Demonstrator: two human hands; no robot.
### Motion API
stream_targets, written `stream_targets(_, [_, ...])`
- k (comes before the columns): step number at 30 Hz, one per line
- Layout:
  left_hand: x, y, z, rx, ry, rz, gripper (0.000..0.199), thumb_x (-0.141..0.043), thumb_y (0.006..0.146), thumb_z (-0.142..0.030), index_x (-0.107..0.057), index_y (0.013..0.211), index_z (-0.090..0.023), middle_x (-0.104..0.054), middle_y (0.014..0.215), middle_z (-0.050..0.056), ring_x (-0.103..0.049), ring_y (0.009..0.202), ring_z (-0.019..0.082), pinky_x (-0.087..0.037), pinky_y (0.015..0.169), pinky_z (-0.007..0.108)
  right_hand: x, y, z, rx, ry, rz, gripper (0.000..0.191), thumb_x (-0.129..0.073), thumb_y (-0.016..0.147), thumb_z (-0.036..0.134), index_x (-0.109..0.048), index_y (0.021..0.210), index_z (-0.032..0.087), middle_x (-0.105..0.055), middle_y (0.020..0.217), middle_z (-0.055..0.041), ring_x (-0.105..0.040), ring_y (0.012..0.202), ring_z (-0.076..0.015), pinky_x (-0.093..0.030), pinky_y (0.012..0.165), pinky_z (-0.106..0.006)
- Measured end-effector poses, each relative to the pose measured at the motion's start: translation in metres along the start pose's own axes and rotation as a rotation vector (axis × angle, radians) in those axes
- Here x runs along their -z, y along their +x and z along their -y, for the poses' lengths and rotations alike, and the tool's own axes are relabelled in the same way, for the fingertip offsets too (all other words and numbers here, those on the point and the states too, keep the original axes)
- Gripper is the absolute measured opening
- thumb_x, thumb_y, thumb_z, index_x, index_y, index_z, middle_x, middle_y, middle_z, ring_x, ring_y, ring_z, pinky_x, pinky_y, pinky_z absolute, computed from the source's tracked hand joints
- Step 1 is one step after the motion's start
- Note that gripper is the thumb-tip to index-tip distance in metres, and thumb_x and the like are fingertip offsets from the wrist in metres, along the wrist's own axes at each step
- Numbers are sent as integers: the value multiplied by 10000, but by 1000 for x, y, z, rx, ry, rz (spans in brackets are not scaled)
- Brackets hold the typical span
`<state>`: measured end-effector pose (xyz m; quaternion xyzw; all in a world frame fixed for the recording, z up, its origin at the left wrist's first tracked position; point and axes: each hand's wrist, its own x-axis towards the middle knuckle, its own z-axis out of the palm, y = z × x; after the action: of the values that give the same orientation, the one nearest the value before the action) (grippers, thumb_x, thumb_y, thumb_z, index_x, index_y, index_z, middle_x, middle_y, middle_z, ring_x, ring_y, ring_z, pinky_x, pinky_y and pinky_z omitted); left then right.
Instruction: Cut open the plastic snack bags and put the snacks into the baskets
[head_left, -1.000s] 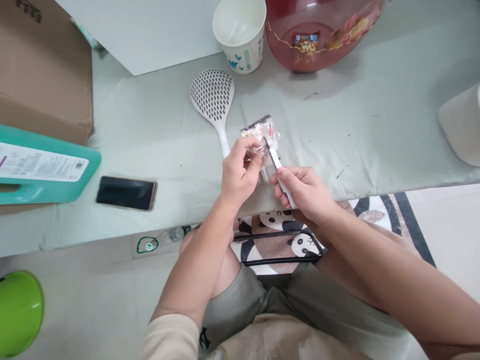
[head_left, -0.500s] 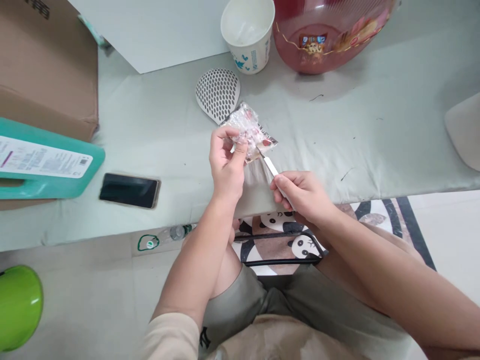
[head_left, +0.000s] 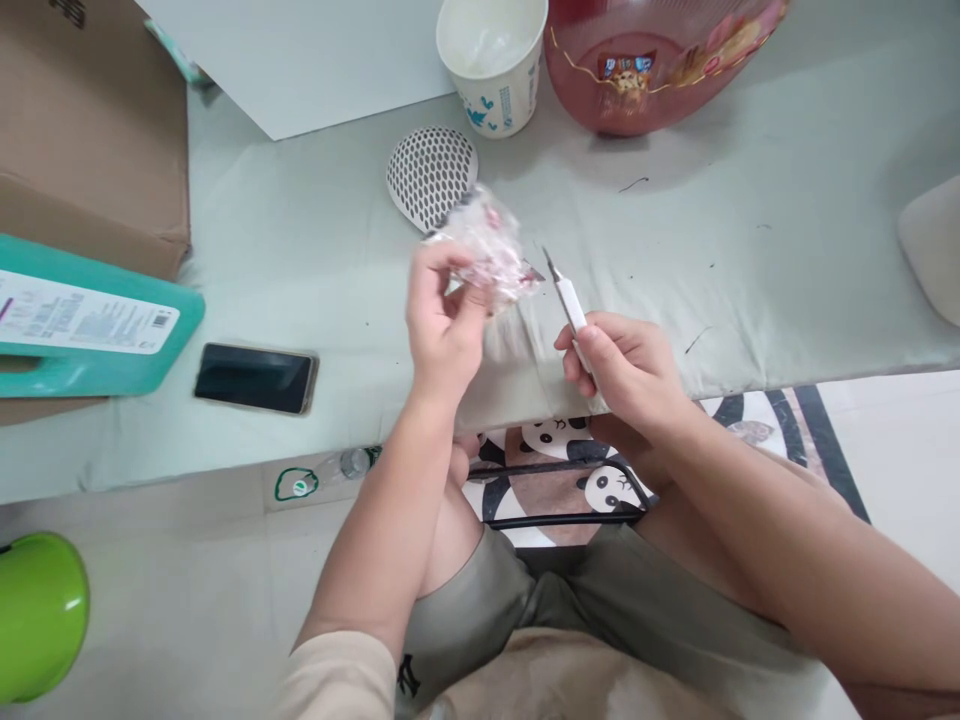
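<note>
A crinkled clear plastic packet (head_left: 491,240) with red and dark print is pinched in my left hand (head_left: 448,325), slightly blurred by motion. To its right, my right hand (head_left: 626,360) grips a white-handled craft knife (head_left: 571,305), its thin blade pointing up and to the left. The blade stands apart from the packet, above the cloth. Just behind the packet lies a white perforated oval piece (head_left: 431,175), its lower edge partly covered by the packet. Whatever is inside the packet is hard to make out.
A paper cup (head_left: 499,95) and a red translucent bowl (head_left: 622,110) stand at the back of the cloth-covered table (head_left: 787,290). On the left are a phone (head_left: 255,378), a teal jug (head_left: 176,310) and a cardboard box (head_left: 97,150). A green bin (head_left: 45,610) sits on the floor.
The knife has drawn away from the packet, with my right hand shifting a little right. My left hand has moved slightly left and up, and the packet has turned.
</note>
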<state>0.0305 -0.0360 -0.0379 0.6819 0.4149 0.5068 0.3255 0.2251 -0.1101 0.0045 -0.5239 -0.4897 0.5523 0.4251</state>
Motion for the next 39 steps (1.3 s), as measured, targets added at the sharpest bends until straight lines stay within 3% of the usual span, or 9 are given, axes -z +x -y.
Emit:
stream_targets(3, [-17, -7, -11, -96, -14, 35, 218, -591, 1014, -487, -581, 1068, -276, -660, 976, 12, -638, 778, 115, -519, 623, 239, -1, 1, 0, -30, 52, 10, 601, -610, 858, 791, -664, 794, 197, -606, 592, 0, -489, 453, -95, -389, 452, -249])
stream_targets(9, [-21, -9, -14, -91, -64, 99, 153, -597, 1016, -412, -598, 1073, -270, -670, 983, 5, -605, 725, 90, -484, 577, 205, 0, -1, -6, -28, 58, -16, 593, -567, 894, 782, -662, 814, 202, -604, 612, -5, -518, 486, -116, -430, 488, -266])
stream_targets(15, [-21, -7, -11, -90, -52, 92, 185, -594, 1013, -450, -582, 1093, -284, -668, 1021, 10, -591, 732, 92, -497, 586, 208, 50, 22, -19, 321, -666, -451, 290, -622, 948, 450, -744, 1086, 227, -672, 934, -93, -641, 823, -230, -543, 783, -395])
stream_targets(18, [-21, -8, -9, -66, -71, 78, 320, -619, 982, -534, -530, 1198, -316, -644, 1108, 30, -637, 814, 112, -529, 612, 220, 80, 35, -31, 306, -908, -498, 268, -579, 930, 300, -744, 1130, 232, -684, 989, -98, -647, 793, -227, -550, 816, -419])
stream_targets(21, [-22, -8, -10, -16, -115, 93, 453, -635, 951, -605, -453, 1275, -346, -626, 1091, 29, -663, 791, 117, -541, 595, 231, 92, 40, -37, 261, -1008, -546, 244, -560, 895, 241, -750, 1047, 222, -700, 1021, -102, -637, 733, -215, -549, 791, -421])
stream_targets(25, [-24, -12, -13, 66, -169, 147, 514, -646, 956, -544, -374, 1355, -369, -667, 1029, 9, -658, 669, 96, -547, 566, 234, 77, 34, -29, 343, -983, -544, 243, -576, 902, 272, -702, 1099, 209, -677, 1036, -130, -670, 906, -278, -548, 866, -466])
stream_targets(29, [-26, -16, -12, 87, -191, 260, 628, -682, 937, -419, -319, 1445, -346, -722, 970, 2, -661, 617, 101, -566, 562, 242, 50, 27, -19, 550, -908, -330, 280, -639, 874, 342, -676, 1136, 249, -680, 1138, -145, -658, 1079, -311, -538, 956, -488])
stream_targets(33, [-21, -14, -11, 130, -221, 386, 563, -686, 930, -399, -420, 1414, -286, -757, 955, 22, -713, 669, 131, -593, 590, 249, 37, 21, -16, 584, -763, -181, 133, -588, 925, 334, -708, 955, 285, -727, 1029, -90, -688, 956, -261, -555, 861, -443])
stream_targets(39, [-12, -6, -20, 344, -442, 577, 580, -734, 863, -345, -483, 1383, -300, -771, 1103, 59, -772, 873, 192, -625, 648, 255, 41, 16, -12, 397, -407, -321, 226, -637, 960, 448, -662, 854, 249, -671, 770, -38, -628, 702, -185, -515, 683, -350])
